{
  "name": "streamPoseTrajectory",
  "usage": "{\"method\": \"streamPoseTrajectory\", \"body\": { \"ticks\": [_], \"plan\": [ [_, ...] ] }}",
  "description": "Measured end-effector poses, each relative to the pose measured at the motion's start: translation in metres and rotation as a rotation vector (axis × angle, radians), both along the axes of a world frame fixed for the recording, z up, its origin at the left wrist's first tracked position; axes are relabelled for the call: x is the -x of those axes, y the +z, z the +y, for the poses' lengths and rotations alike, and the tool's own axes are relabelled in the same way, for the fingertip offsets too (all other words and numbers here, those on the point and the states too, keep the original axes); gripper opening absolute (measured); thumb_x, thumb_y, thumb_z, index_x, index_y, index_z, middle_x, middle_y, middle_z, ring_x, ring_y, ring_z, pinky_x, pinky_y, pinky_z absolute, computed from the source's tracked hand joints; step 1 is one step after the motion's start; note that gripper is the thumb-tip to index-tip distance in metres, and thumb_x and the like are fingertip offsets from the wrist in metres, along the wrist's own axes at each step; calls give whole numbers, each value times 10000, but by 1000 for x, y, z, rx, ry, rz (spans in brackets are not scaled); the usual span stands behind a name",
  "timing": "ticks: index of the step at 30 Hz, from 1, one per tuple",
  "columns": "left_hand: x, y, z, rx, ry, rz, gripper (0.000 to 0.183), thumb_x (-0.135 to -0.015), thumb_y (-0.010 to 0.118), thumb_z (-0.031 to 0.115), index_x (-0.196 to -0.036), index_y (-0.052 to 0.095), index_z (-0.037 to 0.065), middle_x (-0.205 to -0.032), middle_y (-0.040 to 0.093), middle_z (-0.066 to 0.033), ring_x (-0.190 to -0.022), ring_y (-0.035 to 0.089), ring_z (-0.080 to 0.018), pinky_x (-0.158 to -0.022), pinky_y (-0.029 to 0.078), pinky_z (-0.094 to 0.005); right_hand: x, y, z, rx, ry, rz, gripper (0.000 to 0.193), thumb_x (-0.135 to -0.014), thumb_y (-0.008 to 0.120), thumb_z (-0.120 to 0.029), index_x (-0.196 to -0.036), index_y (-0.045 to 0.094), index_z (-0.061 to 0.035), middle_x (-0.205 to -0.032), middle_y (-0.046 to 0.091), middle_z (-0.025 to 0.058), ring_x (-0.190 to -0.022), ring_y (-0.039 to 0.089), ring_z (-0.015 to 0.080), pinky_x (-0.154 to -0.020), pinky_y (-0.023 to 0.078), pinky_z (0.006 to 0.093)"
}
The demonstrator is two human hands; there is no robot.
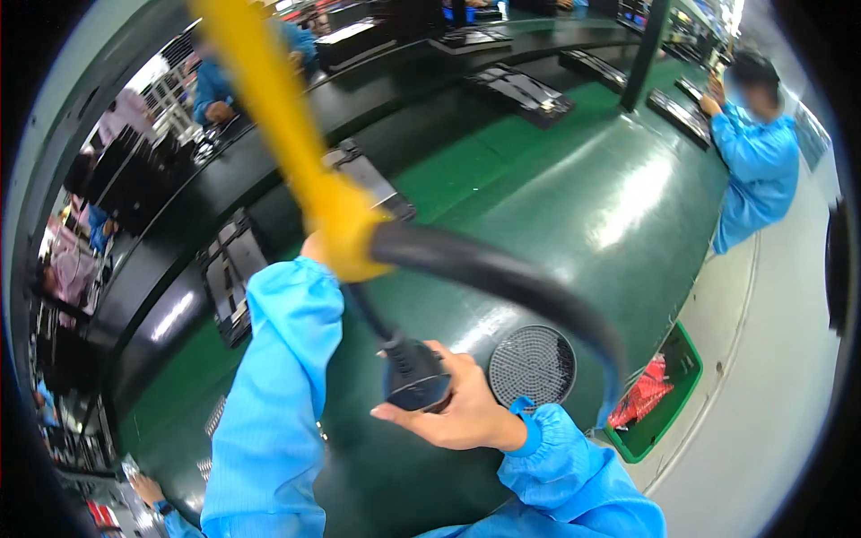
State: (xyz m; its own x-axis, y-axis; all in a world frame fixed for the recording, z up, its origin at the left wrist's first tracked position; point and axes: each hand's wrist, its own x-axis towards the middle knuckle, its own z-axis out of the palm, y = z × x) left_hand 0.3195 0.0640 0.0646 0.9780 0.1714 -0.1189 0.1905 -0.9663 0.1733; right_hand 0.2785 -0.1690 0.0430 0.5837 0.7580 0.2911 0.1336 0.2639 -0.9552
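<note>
My right hand (466, 403) is closed around a black plug-like piece (417, 381) with a ribbed neck, which a thin black cable (369, 309) enters from above. A blurred yellow bar (278, 117) slants down from the top edge, close to the camera. From its thick lower end a black curved tube (511, 278) arcs off to the right. My left hand (314, 247) reaches forward and lies mostly behind the yellow end. Only a little of its skin shows, and its fingers are hidden.
A round perforated tray (533, 366) lies right of my right hand on the green table (556, 215). A green bin (659, 403) holds a red bag. Flat black units (233, 273) line a dark conveyor. A co-worker (758, 152) sits far right; another person's hand (148, 489) shows lower left.
</note>
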Motion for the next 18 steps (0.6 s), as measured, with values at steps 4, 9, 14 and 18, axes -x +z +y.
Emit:
{"method": "streamPoseTrajectory", "body": {
  "ticks": [4, 9, 14, 18],
  "plan": [
    [4, -66, 66, -336, 151, -165, 653, -602, 602, 22, -1235, 446, -3, -1232, 505, -209, -1101, 516, -382, -926, 438, -426, 0, -10, 2, -78, 82, 110, 474, -693, 807, -83, -1072, 536, 6, -757, 589, -9, -637, 519, 39, -540, 413, 204],
    [39, -45, 59, -459, 248, -678, 372, -603, 578, 0, -966, 608, 74, -860, 650, -129, -827, 614, -310, -691, 423, -407, -4, -10, -2, -16, -47, 32, 467, -681, 816, -69, -1085, 592, 0, -716, 533, -39, -635, 499, 34, -551, 419, 196],
    [114, -19, -48, -259, 44, -481, 374, -560, 554, 43, -932, 555, 0, -911, 596, -159, -828, 578, -313, -721, 422, -445, -16, -1, -1, -35, -176, 226, 480, -701, 772, -36, -1124, 545, -30, -660, 553, -17, -552, 493, 47, -503, 406, 203],
    [199, -54, -119, -224, 60, -539, 518, -580, 627, 138, -1081, 599, 8, -1156, 577, -170, -1094, 532, -310, -878, 414, -430, -14, 10, -2, -68, -293, 219, 525, -711, 726, 18, -1181, 493, 5, -698, 557, 10, -548, 492, 70, -510, 393, 198]
  ]
}}
